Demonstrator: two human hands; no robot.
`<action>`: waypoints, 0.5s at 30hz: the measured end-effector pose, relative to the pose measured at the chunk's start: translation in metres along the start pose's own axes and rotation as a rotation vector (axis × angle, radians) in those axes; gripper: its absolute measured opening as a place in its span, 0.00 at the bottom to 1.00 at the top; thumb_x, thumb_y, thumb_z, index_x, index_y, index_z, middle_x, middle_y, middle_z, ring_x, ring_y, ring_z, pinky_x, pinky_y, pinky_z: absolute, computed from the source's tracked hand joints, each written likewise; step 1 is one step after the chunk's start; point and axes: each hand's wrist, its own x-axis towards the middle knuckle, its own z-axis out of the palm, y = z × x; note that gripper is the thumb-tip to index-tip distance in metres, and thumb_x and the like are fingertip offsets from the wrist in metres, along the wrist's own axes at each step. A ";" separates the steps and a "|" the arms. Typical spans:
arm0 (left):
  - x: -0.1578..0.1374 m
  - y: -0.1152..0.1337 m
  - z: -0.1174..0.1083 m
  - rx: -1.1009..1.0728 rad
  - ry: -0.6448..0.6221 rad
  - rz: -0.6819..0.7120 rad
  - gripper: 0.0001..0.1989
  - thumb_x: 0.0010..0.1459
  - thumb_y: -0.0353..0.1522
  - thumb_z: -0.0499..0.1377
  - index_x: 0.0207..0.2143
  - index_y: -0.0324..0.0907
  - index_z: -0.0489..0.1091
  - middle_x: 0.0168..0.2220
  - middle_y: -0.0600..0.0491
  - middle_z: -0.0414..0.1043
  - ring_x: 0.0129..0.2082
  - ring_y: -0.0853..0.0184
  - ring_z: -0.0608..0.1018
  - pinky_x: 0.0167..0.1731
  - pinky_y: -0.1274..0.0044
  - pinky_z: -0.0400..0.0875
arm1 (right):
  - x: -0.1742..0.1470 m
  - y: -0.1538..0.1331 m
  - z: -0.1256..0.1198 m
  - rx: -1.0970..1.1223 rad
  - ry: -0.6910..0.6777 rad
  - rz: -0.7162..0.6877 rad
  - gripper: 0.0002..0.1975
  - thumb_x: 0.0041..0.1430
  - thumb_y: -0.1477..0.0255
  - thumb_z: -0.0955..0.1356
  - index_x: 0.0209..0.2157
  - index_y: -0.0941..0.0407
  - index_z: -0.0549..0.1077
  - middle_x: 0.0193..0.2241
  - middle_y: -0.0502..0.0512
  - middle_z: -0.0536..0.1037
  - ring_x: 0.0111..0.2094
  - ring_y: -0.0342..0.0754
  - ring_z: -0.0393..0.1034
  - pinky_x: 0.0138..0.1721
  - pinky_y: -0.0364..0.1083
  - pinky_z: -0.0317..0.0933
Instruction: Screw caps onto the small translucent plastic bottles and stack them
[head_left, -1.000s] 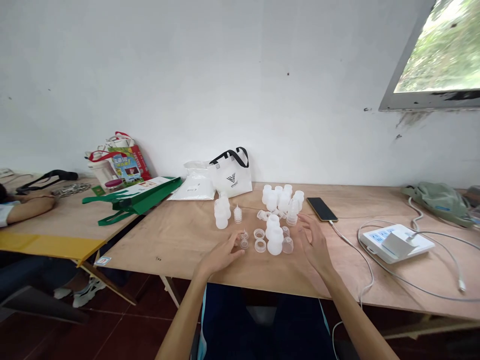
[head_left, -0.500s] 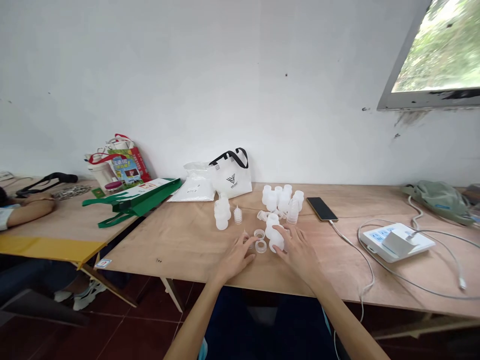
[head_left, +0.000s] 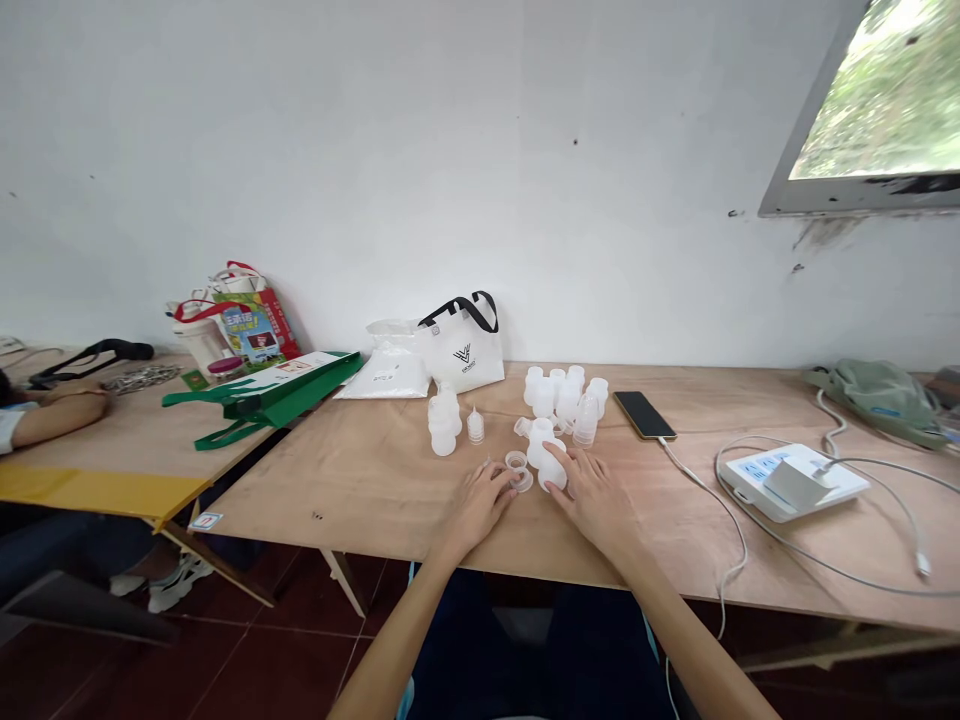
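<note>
My right hand [head_left: 592, 498] curves round the nearest of a small cluster of white translucent plastic bottles [head_left: 553, 470], with its thumb at the near side and its forefinger along the top. Two clear plastic rings [head_left: 517, 461] lie close together just left of these bottles, and the fingertips of my left hand [head_left: 480, 503] touch them. That hand lies low on the table, fingers stretched out. A clear ribbed piece with a pointed tip [head_left: 475, 427] stands farther back. To its left is a short row of white bottles [head_left: 442, 430].
More white bottles [head_left: 556, 392] stand behind my hands, beside a clear ribbed bottle [head_left: 586, 422]. A phone [head_left: 643, 414] on a cable and a white power strip [head_left: 796, 484] lie right. Against the wall rest a white bag [head_left: 480, 360] and a plastic packet [head_left: 386, 372]. A person's arm [head_left: 60, 415] rests far left.
My left fingers have moved right onto the rings, which now sit closer together. The bottles at my right hand have shifted slightly away from me and bunched closer.
</note>
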 end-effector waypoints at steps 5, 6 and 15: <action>0.003 -0.005 0.006 0.014 0.035 -0.011 0.14 0.69 0.31 0.53 0.53 0.52 0.73 0.51 0.51 0.72 0.47 0.60 0.71 0.52 0.67 0.67 | 0.001 -0.005 -0.003 0.003 0.025 -0.012 0.31 0.69 0.64 0.63 0.70 0.44 0.51 0.53 0.60 0.74 0.54 0.61 0.69 0.58 0.61 0.58; 0.003 -0.004 0.005 0.015 0.036 -0.003 0.15 0.69 0.31 0.53 0.53 0.52 0.73 0.50 0.51 0.72 0.47 0.60 0.71 0.52 0.67 0.67 | 0.001 -0.004 -0.003 0.011 0.026 -0.019 0.32 0.69 0.63 0.63 0.71 0.45 0.49 0.55 0.60 0.73 0.55 0.61 0.68 0.60 0.61 0.56; 0.003 -0.004 0.002 0.052 0.050 0.000 0.19 0.70 0.28 0.48 0.53 0.52 0.74 0.47 0.51 0.73 0.45 0.59 0.70 0.50 0.67 0.67 | -0.005 0.036 -0.023 0.235 -0.096 0.065 0.28 0.63 0.59 0.67 0.63 0.47 0.59 0.59 0.61 0.67 0.60 0.61 0.63 0.57 0.62 0.61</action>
